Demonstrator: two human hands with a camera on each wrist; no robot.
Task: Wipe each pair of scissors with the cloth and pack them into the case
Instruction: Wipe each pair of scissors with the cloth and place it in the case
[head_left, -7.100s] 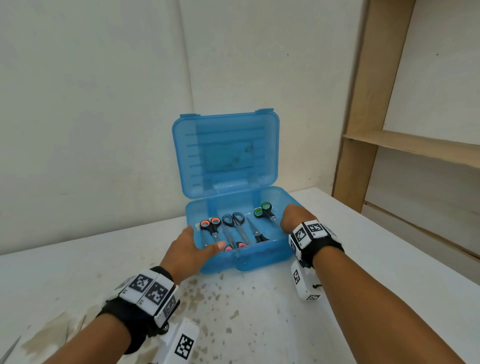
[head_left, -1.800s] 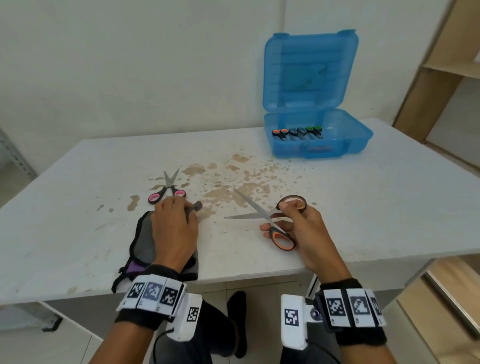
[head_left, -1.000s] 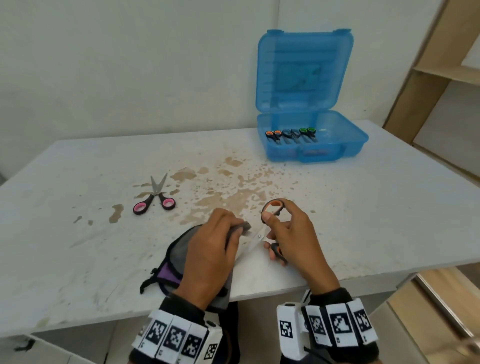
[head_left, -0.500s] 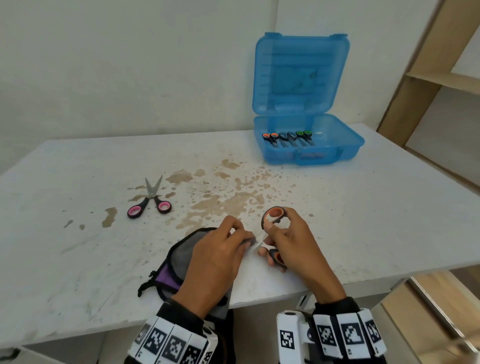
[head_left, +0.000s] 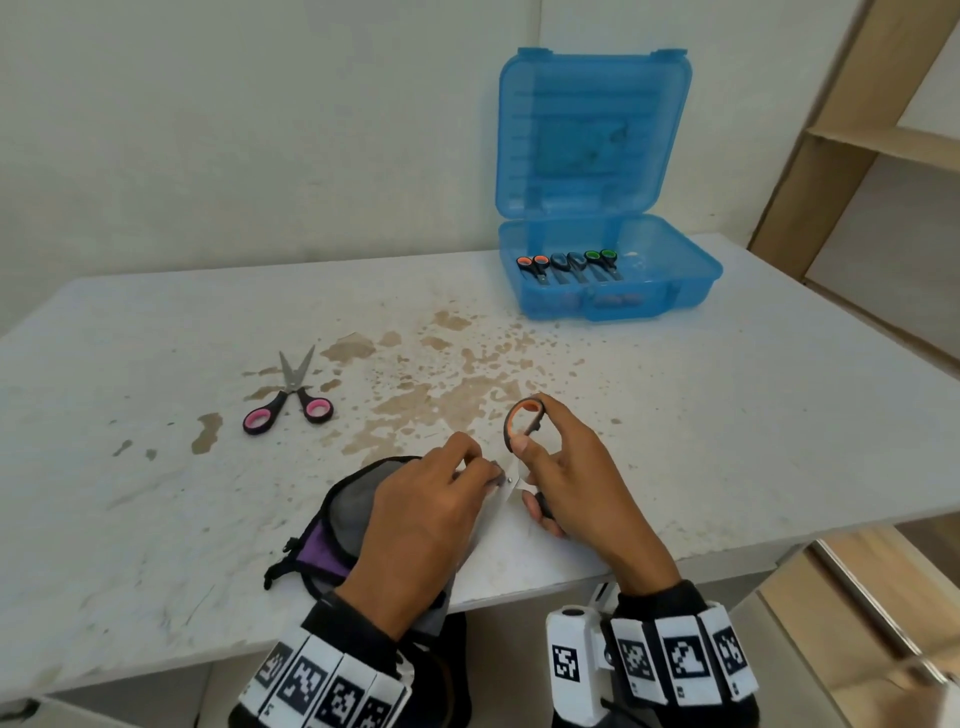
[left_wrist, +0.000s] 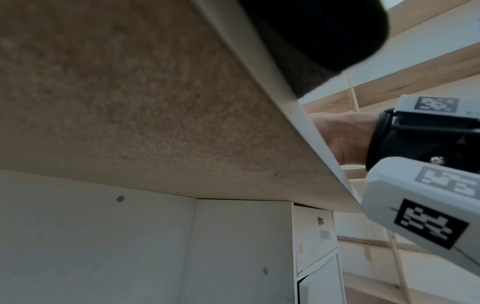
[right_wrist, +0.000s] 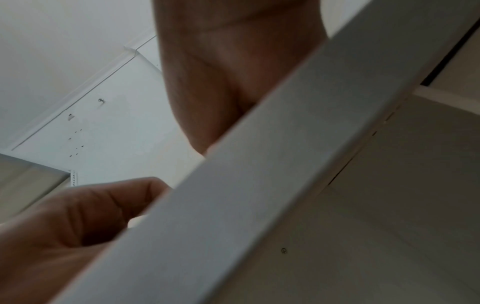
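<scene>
Scissors with orange-lined handles sit in my right hand near the front edge of the surface, my fingers curled round the upper loop and the lower handle. My left hand pinches a fold of the grey cloth against the blades just beside the pivot, so both hands nearly touch there. The rest of the cloth, with a purple patch and dark trim, lies on the surface under my left wrist and reaches the front edge. Toward the left side, well apart from my hands, a pair of pink-handled scissors lies flat with its blades slightly spread and pointing toward the far edge. At the far right corner the blue case stands with its lid upright, and three packed scissors lie side by side inside it. Brown stains mark the middle of the surface. Both wrist views show mostly the underside and front edge of the surface.
</scene>
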